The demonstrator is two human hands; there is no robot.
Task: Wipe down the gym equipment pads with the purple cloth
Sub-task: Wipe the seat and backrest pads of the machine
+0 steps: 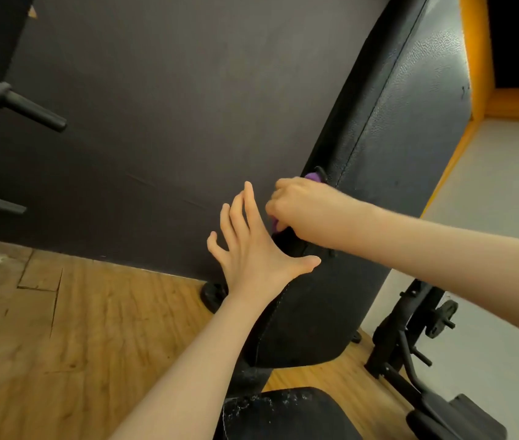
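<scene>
Right hand (302,208) grasping purple cloth (312,177), pressed on left side edge of black backrest pad (410,128). Left hand (252,249) released, fingers spread, thumb touching pad edge. Seat pad (286,414) below.

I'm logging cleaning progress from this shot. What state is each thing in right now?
Right hand: fingers curled round the cloth, against the left edge of the back pad.
Cloth: bunched, mostly hidden under the right hand.
Left hand: fingers straight and spread, holding nothing, at the pad's edge.
Back pad: tilted upright.
Seat pad: edge scuffed white.
</scene>
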